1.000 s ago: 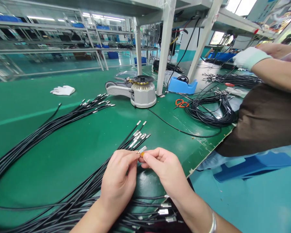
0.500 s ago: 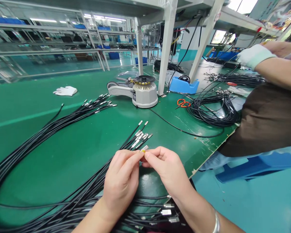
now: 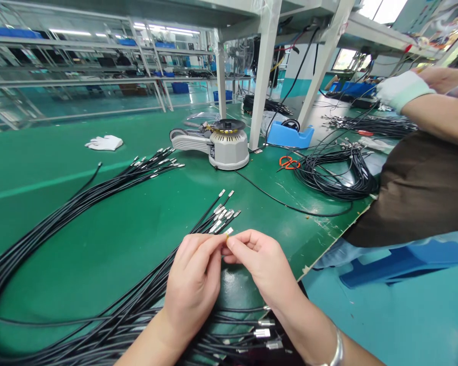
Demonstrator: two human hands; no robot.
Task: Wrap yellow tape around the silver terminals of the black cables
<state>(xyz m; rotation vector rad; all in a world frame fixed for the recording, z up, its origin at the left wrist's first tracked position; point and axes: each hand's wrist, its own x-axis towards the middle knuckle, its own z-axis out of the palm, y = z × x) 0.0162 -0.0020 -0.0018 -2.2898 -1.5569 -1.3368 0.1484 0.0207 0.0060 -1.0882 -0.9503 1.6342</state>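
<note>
My left hand (image 3: 193, 279) is closed, thumb and forefinger pinching a black cable just behind its silver metal connector (image 3: 229, 231). A small piece of yellow tape (image 3: 227, 235) shows at the fingertips, below that connector. My right hand (image 3: 265, 262) is closed too, its thumb and forefinger pinched at the tape and touching the left fingertips. Most of the held cable is hidden by my hands. Just beyond them lie several black cables with silver connectors (image 3: 220, 213). More cable ends (image 3: 261, 333) lie below my wrists, near the table edge.
A grey round tape dispenser (image 3: 229, 150) stands ahead. Left of it are a cable bundle (image 3: 80, 203) and a white glove (image 3: 104, 143). To the right are orange-handled scissors (image 3: 289, 162), a blue tape holder (image 3: 290, 134), coiled cables (image 3: 328, 175) and a co-worker's gloved hand (image 3: 402, 90).
My fingers have shifted very slightly around the connector, and less of the yellow tape shows now. The rest looks the same apart from a slight camera shift.
</note>
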